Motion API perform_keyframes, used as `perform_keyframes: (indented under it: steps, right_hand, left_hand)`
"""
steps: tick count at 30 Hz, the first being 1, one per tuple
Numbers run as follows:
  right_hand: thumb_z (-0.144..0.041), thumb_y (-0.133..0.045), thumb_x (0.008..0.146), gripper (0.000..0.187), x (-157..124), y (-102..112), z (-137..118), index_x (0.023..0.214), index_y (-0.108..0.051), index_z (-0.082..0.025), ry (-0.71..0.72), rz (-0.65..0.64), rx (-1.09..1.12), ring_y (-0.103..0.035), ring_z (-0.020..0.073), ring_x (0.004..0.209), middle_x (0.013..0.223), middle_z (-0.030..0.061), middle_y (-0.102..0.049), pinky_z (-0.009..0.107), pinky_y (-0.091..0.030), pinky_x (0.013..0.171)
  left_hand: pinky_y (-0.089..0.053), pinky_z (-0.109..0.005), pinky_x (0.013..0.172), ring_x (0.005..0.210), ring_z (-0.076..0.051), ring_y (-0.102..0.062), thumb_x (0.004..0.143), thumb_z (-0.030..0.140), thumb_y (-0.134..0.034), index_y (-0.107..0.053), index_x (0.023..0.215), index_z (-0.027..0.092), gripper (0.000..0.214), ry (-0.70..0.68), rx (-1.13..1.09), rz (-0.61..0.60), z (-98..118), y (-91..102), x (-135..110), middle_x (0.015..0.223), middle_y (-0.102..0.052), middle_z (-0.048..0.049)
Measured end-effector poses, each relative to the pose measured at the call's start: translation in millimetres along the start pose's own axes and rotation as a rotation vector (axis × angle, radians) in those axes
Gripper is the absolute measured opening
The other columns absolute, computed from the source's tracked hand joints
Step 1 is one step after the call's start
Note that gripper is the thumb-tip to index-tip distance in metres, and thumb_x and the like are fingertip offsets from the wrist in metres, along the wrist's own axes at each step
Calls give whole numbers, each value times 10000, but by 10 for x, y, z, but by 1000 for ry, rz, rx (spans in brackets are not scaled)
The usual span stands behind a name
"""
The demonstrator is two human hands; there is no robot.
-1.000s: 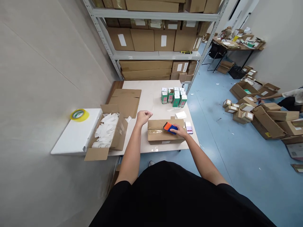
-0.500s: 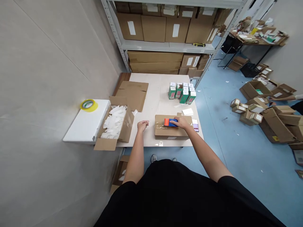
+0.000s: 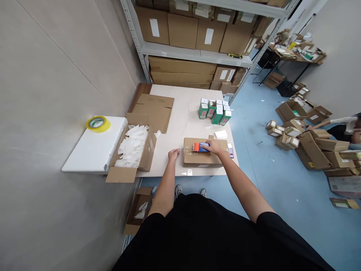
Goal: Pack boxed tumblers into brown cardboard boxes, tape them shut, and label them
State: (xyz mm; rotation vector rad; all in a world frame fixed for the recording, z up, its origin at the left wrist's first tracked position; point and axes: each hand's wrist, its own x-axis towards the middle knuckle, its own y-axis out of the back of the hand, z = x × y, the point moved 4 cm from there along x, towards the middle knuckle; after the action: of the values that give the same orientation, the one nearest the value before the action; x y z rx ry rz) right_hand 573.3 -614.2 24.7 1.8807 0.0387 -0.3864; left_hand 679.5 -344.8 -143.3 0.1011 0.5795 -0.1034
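Carton [image 3: 197,158]: closed, taped along top, at front edge of table [image 3: 180,113]
Taping left: cannot tell
Right hand [image 3: 214,146]: gripping blue-and-orange tool [image 3: 201,147] over carton
Left hand [image 3: 174,154]: fingertips together beside carton, anything pinched unclear

Taped carton [image 3: 194,159] and green boxes [image 3: 217,117] on pale table [image 3: 184,111]

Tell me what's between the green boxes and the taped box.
The head view shows mainly white paper between the green boxes and the taped box.
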Motion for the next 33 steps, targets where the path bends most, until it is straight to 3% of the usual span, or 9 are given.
perform_keyframes:
  steps: [5, 8, 10, 13, 15, 18, 26, 31, 33]
  right_hand:
    - [-767, -425, 1009, 664, -13, 0, -22, 997, -756, -192, 3, 17, 25, -674, 219, 805, 918, 92, -772, 272, -378, 670]
    - [-761, -427, 1010, 657, -4, 0, -26, 961, -755, -194, 1, 29, 10, -672, 226, 806, 893, 94, -768, 278, -376, 668]
    - [-759, -427, 1009, 656, 12, -5, -20, 952, -756, -195, 1, 34, 10, -670, 227, 802, 894, 95, -768, 280, -372, 662]
    - [-769, -429, 1002, 663, 37, -1, -18, 962, -762, -197, -6, 28, 19, -667, 221, 789, 909, 95, -771, 277, -368, 649]
    - [-779, -427, 997, 677, 42, 22, -33, 962, -767, -195, -16, 18, 15, -667, 220, 782, 898, 98, -770, 277, -365, 644]
    - [-794, -428, 989, 696, 38, 77, -71, 959, -775, -191, -35, -8, 3, -677, 223, 790, 900, 105, -775, 277, -370, 641]
    - [-833, -518, 925, 717, 88, 112, -92, 1013, -788, -175, -86, -77, -100, -726, 275, 911, 1040, 164, -794, 287, -447, 696]
    - [-857, -605, 857, 744, 148, 128, -103, 1045, -788, -161, -80, -104, -118, -728, 286, 924, 1054, 187, -793, 291, -468, 716]
    - [-856, -610, 853, 746, 153, 152, -58, 1031, -791, -154, -83, -118, -129, -728, 292, 926, 1043, 195, -791, 297, -470, 708]
  left_hand:
    - [-594, -346, 850, 1025, -270, -765, 876, 419, -703, -742, 1246, 115, 480, 37, 40, -3, -134, -275, -92, 1137, -793, -168]
    - [-537, -407, 1048, 1319, -352, -650, 843, 458, -759, -578, 1494, 99, 765, 30, 94, 43, -121, -236, -139, 1416, -672, -227]
    - [-464, -384, 1147, 1439, -343, -552, 841, 455, -774, -466, 1592, 105, 883, -8, 112, 55, -65, -164, -173, 1529, -585, -223]
    - [-414, -326, 1187, 1468, -291, -523, 841, 408, -794, -440, 1623, 168, 892, -180, 160, -150, 85, -181, -249, 1586, -547, -157]
    - [-407, -339, 1194, 1451, -298, -536, 747, 381, -888, -403, 1648, 208, 1038, -305, 247, -324, 175, -257, -324, 1592, -546, -136]
    - [-443, -387, 1159, 1353, -317, -620, 630, 375, -972, -316, 1684, 256, 1247, -339, 367, -371, 219, -325, -378, 1524, -616, -127]
    - [-481, -397, 1095, 1268, -337, -671, 604, 400, -980, -513, 1584, 270, 1093, -350, 357, -294, 182, -302, -395, 1388, -716, -109]
    - [-437, -386, 1149, 1376, -320, -592, 719, 382, -898, -666, 1450, 279, 774, -469, 398, -328, 223, -285, -459, 1496, -644, -87]
    - [-458, -371, 1123, 1310, -302, -636, 751, 376, -863, -687, 1427, 275, 705, -483, 428, -331, 234, -274, -462, 1457, -672, -79]
